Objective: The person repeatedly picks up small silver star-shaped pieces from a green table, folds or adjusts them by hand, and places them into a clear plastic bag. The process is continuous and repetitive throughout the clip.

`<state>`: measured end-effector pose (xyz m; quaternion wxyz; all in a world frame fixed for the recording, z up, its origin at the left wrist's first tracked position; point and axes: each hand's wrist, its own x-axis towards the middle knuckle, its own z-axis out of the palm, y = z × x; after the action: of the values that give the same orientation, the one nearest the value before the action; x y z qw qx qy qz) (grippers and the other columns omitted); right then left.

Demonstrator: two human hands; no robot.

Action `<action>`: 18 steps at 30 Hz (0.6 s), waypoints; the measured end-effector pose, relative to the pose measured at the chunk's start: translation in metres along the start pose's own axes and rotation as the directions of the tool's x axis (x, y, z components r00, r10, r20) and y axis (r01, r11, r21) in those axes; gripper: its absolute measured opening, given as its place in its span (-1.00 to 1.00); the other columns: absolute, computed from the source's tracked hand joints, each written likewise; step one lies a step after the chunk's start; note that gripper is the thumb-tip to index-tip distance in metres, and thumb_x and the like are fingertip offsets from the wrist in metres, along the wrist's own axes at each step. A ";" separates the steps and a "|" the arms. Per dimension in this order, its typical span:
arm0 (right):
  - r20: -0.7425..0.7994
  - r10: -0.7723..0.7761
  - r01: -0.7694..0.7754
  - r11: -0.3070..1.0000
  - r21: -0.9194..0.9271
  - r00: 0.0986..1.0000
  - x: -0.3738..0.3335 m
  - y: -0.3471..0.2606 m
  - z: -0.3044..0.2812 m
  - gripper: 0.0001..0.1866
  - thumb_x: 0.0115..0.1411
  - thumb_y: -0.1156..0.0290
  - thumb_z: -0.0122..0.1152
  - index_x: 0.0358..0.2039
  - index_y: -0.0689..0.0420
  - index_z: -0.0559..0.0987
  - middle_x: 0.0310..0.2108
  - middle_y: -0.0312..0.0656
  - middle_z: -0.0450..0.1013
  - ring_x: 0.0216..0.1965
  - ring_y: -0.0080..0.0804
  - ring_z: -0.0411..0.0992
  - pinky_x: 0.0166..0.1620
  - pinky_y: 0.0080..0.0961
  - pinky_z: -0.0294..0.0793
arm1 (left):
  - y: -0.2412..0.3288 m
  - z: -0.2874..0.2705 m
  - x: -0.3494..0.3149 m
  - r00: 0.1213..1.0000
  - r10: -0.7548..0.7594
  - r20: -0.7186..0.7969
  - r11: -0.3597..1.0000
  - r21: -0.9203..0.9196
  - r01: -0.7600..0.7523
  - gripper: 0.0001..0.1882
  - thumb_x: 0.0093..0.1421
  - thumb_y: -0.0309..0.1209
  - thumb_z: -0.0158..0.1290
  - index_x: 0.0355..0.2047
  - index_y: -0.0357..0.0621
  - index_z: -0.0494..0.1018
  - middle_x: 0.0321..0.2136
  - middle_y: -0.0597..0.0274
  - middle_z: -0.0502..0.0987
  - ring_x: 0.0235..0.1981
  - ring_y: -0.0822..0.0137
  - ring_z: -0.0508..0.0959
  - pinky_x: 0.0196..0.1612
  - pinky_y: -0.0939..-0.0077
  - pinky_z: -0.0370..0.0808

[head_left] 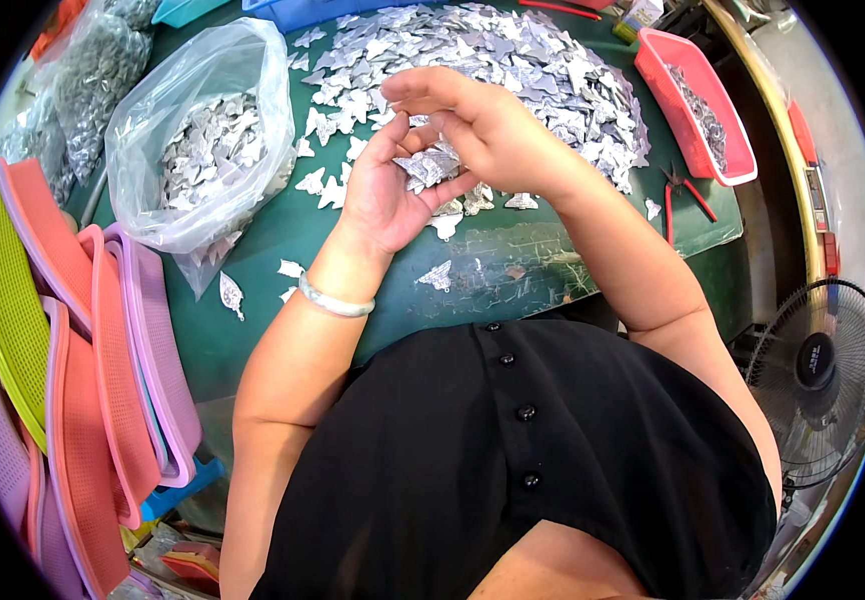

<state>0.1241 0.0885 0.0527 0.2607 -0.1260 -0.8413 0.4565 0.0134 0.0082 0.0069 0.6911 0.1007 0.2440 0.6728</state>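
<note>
Can't really see how many silver butterfly pieces I've got stacked in my left hand, since my right hand covers half of them. The big pile runs off the top of the frame at the table's far edge. The pink tray near the right edge holds bits too small to make out. The bag blurs whatever's inside, and my belly hides the table's near edge.
</note>
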 end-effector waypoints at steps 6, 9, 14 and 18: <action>-0.087 0.193 -0.150 0.921 0.360 0.977 0.000 -0.008 -0.014 -0.64 0.11 0.65 -0.25 -0.04 0.23 0.28 -0.12 -0.11 0.37 -0.13 -0.42 0.41 -0.58 -0.83 0.29 | 0.002 -0.007 0.001 0.978 -0.086 0.190 0.994 -0.047 0.096 -0.69 0.22 -0.17 -0.21 -0.33 -0.17 0.33 -0.29 0.06 0.41 -0.18 0.05 0.42 -0.15 0.16 0.43; -0.201 0.299 -0.177 0.866 0.468 0.933 0.001 -0.004 -0.024 -0.67 0.07 0.66 -0.22 -0.13 0.24 0.34 -0.20 -0.11 0.40 -0.24 -0.45 0.45 -0.57 -0.76 0.29 | 0.002 0.000 0.000 0.991 -0.117 0.058 0.992 -0.032 0.119 -0.65 0.20 -0.16 -0.18 -0.54 -0.18 0.32 -0.32 0.00 0.41 -0.28 0.06 0.47 -0.24 0.27 0.48; -0.172 0.355 -0.228 0.833 0.504 0.919 -0.003 0.000 -0.027 -0.68 0.04 0.66 -0.19 -0.14 0.29 0.33 -0.22 -0.08 0.40 -0.29 -0.44 0.45 -0.62 -0.77 0.21 | -0.002 -0.015 0.006 0.995 -0.092 0.038 0.995 -0.030 0.094 -0.69 0.20 -0.20 -0.17 -0.40 -0.22 0.37 -0.32 0.03 0.43 -0.28 0.13 0.47 -0.28 0.34 0.48; -0.143 0.384 -0.246 0.792 0.558 0.912 -0.006 0.004 -0.028 -0.65 0.02 0.66 -0.19 -0.13 0.31 0.33 -0.22 -0.08 0.39 -0.32 -0.47 0.45 -0.62 -0.78 0.22 | -0.001 -0.015 0.006 0.994 -0.065 0.093 0.998 0.012 0.064 -0.56 0.18 -0.10 -0.19 -0.14 -0.22 0.34 -0.24 0.03 0.41 -0.21 0.12 0.44 -0.28 0.49 0.46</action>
<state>0.1444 0.1076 0.0593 0.3080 -0.2450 -0.6100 0.6878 0.0068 0.0113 -0.0080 0.7227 0.1271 0.2174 0.6436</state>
